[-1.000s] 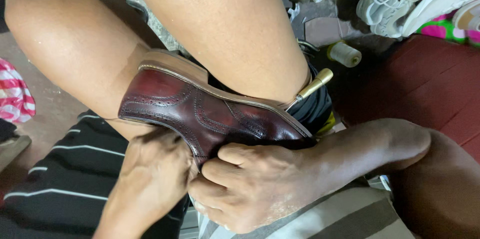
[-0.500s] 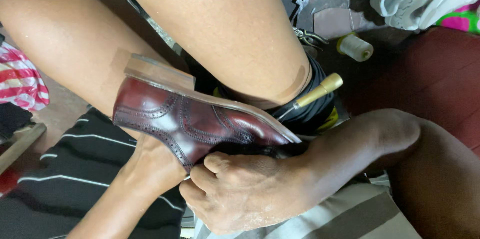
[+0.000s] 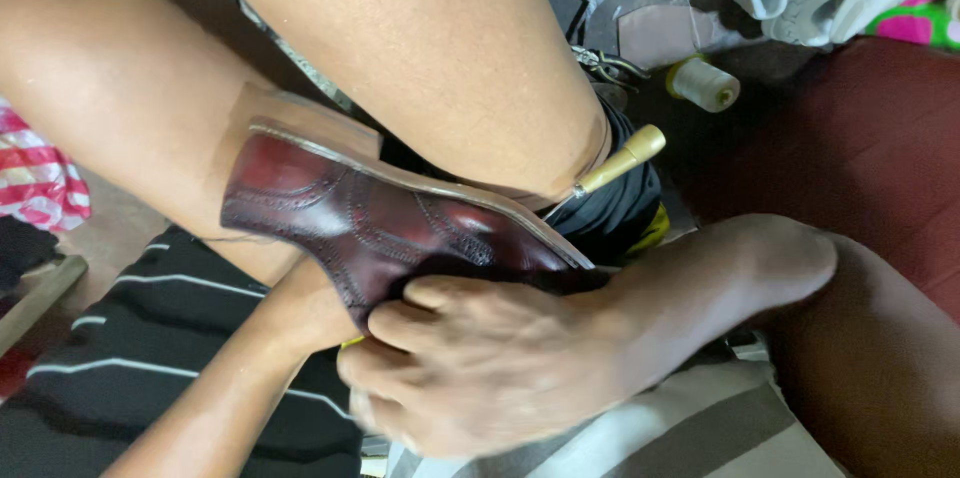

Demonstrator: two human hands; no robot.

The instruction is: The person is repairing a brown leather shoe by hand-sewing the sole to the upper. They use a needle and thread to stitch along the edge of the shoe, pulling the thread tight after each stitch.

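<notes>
shifted leftward, right hand (image 3: pixel 480 363) grips the burgundy shoe (image 3: pixel 380 223); left hand's grip hidden beneath.

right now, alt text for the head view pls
A dark red brogue shoe lies sole-up between the person's bare legs, the right hand gripping its upper and the left hand mostly hidden behind it. A wooden-handled tool and a thread spool lie beyond.
</notes>
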